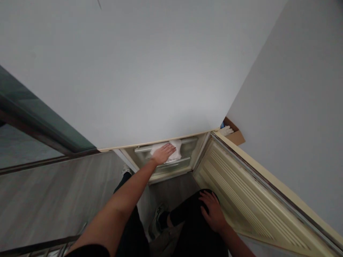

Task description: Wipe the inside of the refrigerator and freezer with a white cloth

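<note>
While the left hand (pixel 163 154) lay flat, ungripping, on the cloth (pixel 176 151) against the drawer (pixel 188 149), the right hand (pixel 212 211) rested empty, spread, on a knee (pixel 194 207); likely wiping, next stroke needed steady contact.

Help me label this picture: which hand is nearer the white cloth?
Left. The left hand lies flat on the white cloth; the right hand rests on the knee, apart from it.
</note>
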`<state>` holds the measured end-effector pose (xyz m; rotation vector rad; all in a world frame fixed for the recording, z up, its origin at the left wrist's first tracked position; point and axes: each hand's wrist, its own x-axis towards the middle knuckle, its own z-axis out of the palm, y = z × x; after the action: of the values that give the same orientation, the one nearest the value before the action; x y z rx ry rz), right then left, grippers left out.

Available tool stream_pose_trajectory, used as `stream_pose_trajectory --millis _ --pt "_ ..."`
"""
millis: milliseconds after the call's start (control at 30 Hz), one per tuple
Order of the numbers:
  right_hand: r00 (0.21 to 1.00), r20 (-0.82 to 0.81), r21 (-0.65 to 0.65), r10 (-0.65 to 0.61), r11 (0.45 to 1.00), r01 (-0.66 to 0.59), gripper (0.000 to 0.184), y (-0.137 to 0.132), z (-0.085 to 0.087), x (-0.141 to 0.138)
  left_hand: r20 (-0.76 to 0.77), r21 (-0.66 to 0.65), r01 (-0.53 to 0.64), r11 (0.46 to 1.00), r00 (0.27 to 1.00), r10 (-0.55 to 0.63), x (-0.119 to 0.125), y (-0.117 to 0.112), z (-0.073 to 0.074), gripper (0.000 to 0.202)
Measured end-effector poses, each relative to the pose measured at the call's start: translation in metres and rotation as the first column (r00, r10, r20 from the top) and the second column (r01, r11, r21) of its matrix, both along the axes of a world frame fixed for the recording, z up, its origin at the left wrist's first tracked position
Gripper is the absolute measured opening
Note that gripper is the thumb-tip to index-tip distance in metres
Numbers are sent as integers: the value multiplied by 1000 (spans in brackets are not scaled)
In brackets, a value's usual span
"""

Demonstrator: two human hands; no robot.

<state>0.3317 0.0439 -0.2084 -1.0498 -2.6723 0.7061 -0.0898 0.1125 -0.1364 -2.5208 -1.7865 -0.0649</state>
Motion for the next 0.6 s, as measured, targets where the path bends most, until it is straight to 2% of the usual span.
stream_pose_trajectory --millis 100,167,267,467,533,600 --pt "1000 0 -11 17 1000 -17 38 6 2 0 -42 -59 -3 998 999 1 -9 16 -5 54" --pt "1000 -13 -9 18 1000 -18 38 6 0 2 -44 -71 12 997 999 -15 -5 25 -10 58" --pt "999 -36 -8 13 1000 -13 37 4 -2 3 -7 -46 69 997 998 -70 16 43 -16 67" --pt "997 -72 -3 2 1000 -2 36 5 -2 -2 79 -88 106 991 992 -99 76 102 -16 72" --pt "997 -81 0 -2 1000 2 36 6 -4 2 85 -90 114 989 991 -107 85 114 -15 71" --pt "996 -85 3 -11 1000 11 36 6 -8 8 91 -105 128 986 989 -119 81 114 -15 72"
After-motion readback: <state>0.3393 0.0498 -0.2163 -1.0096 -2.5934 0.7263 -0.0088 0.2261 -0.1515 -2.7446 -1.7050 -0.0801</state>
